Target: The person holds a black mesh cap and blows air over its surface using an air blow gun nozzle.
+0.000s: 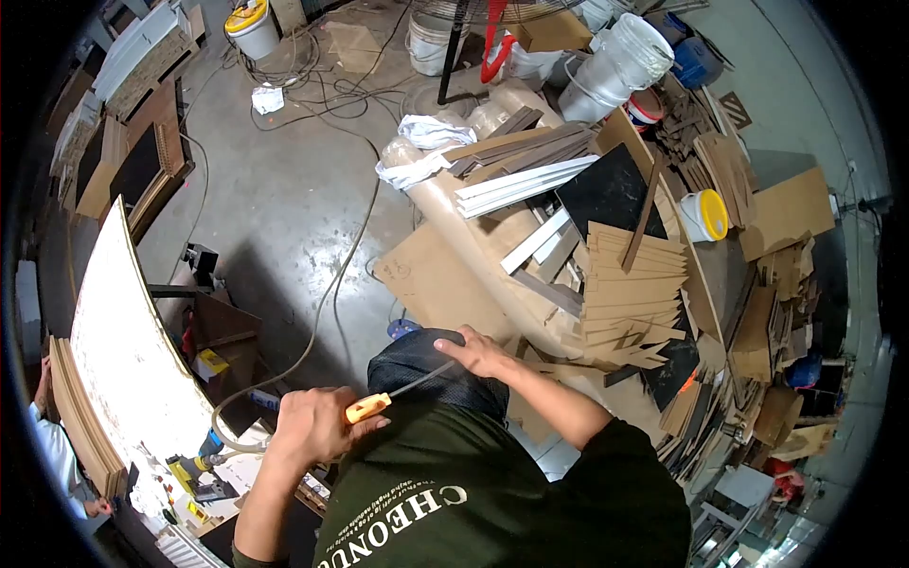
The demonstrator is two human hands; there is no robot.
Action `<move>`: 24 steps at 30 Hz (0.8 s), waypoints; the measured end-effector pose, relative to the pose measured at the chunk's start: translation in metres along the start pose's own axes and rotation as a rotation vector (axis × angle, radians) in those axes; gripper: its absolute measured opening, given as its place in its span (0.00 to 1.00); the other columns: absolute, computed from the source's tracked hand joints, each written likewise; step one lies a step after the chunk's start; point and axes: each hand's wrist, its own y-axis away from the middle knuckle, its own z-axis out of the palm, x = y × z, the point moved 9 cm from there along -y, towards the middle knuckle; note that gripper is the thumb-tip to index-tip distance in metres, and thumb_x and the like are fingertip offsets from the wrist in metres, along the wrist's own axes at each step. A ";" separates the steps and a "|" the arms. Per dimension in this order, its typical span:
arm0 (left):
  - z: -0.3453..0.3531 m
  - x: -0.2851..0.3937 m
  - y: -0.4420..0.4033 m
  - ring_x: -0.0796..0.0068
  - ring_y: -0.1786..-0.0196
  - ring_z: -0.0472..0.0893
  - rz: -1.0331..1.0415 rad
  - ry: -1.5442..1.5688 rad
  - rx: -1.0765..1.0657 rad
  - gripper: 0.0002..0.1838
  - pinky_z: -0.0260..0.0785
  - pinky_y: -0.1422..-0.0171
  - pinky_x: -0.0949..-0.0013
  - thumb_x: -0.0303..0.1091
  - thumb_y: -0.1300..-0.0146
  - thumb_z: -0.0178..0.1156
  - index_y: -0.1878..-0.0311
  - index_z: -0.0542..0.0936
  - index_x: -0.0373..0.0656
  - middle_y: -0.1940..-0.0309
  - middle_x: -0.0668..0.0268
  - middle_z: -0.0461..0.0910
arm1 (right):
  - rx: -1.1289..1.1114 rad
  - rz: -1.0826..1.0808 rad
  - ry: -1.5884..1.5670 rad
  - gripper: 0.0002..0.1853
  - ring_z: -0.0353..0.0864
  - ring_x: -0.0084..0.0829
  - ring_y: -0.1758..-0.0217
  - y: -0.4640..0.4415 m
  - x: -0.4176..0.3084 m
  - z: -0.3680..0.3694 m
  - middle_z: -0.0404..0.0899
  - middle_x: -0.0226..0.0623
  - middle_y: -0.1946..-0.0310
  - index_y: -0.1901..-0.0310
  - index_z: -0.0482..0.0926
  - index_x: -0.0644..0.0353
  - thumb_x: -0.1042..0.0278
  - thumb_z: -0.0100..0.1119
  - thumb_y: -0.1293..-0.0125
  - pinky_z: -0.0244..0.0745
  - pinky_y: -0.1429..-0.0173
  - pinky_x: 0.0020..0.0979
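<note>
My left hand (317, 423) is closed around the orange handle of a file-like hand tool (367, 408). Its long, thin grey blade points up and to the right, across the front of my body. At the far end of the blade, my right hand (476, 354) has its fingers curled and its thumb beside the tip. The tip itself is hidden by that hand. Both hands are in front of my dark green shirt (454, 483), above a dark cloth-covered knee or lap.
A white-topped panel (123, 331) stands at left, with a cordless drill (201, 473) near its lower end. A hose (327, 308) trails over the floor. Board offcuts (630, 284) are piled at right. Buckets (253, 33) stand behind. Another person's hand (98, 507) is at far left.
</note>
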 end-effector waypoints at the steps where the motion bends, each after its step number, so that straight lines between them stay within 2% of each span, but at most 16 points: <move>1: 0.000 0.000 0.000 0.55 0.72 0.80 0.001 0.001 0.001 0.27 0.71 0.67 0.59 0.63 0.48 0.59 0.72 0.81 0.45 0.80 0.57 0.78 | 0.003 0.007 0.010 0.49 0.69 0.50 0.39 0.001 0.000 0.000 0.70 0.63 0.46 0.40 0.63 0.72 0.25 0.42 0.43 0.63 0.37 0.39; 12: 0.006 0.000 -0.003 0.55 0.72 0.80 0.008 -0.011 -0.039 0.28 0.71 0.67 0.58 0.65 0.47 0.57 0.73 0.81 0.45 0.81 0.57 0.78 | 0.022 0.002 0.025 0.48 0.71 0.48 0.41 0.004 0.000 -0.003 0.72 0.61 0.48 0.41 0.64 0.71 0.26 0.41 0.42 0.65 0.39 0.39; 15: 0.015 0.004 -0.006 0.56 0.73 0.81 0.032 -0.087 -0.103 0.30 0.71 0.68 0.59 0.67 0.47 0.55 0.73 0.81 0.45 0.81 0.56 0.78 | -0.011 0.086 -0.020 0.45 0.67 0.49 0.38 0.007 0.003 -0.003 0.69 0.59 0.44 0.39 0.62 0.70 0.31 0.46 0.42 0.61 0.35 0.38; 18: 0.030 -0.006 -0.010 0.58 0.75 0.81 0.050 -0.170 -0.110 0.31 0.70 0.70 0.61 0.67 0.48 0.54 0.73 0.81 0.43 0.81 0.56 0.78 | 0.023 0.054 -0.044 0.44 0.66 0.47 0.37 0.004 0.011 -0.005 0.68 0.57 0.43 0.38 0.62 0.68 0.32 0.47 0.41 0.59 0.34 0.36; 20: 0.025 -0.029 -0.010 0.59 0.76 0.81 0.014 -0.251 -0.061 0.30 0.70 0.71 0.62 0.66 0.48 0.55 0.75 0.81 0.43 0.82 0.57 0.78 | 0.038 -0.069 -0.148 0.42 0.74 0.45 0.44 0.008 0.009 -0.008 0.74 0.56 0.50 0.42 0.67 0.70 0.32 0.48 0.40 0.66 0.40 0.35; 21: 0.019 -0.037 -0.011 0.59 0.77 0.81 -0.006 -0.292 -0.026 0.31 0.70 0.71 0.62 0.67 0.48 0.55 0.75 0.81 0.43 0.82 0.57 0.79 | 0.035 -0.069 -0.147 0.42 0.74 0.45 0.44 0.012 0.013 -0.008 0.74 0.56 0.50 0.42 0.67 0.70 0.32 0.48 0.40 0.66 0.40 0.35; 23: 0.016 -0.032 -0.004 0.60 0.76 0.81 -0.015 -0.274 -0.044 0.31 0.70 0.71 0.62 0.67 0.48 0.54 0.75 0.81 0.44 0.81 0.57 0.79 | 0.073 -0.128 -0.291 0.39 0.74 0.43 0.45 0.019 0.015 -0.011 0.75 0.51 0.50 0.43 0.68 0.67 0.34 0.49 0.39 0.66 0.40 0.34; 24: 0.016 -0.010 0.001 0.59 0.75 0.81 0.021 -0.252 -0.154 0.30 0.70 0.70 0.62 0.67 0.48 0.54 0.74 0.81 0.45 0.81 0.57 0.79 | 0.073 -0.125 -0.288 0.39 0.74 0.43 0.45 0.022 0.015 -0.010 0.75 0.51 0.50 0.43 0.68 0.67 0.34 0.49 0.39 0.66 0.40 0.34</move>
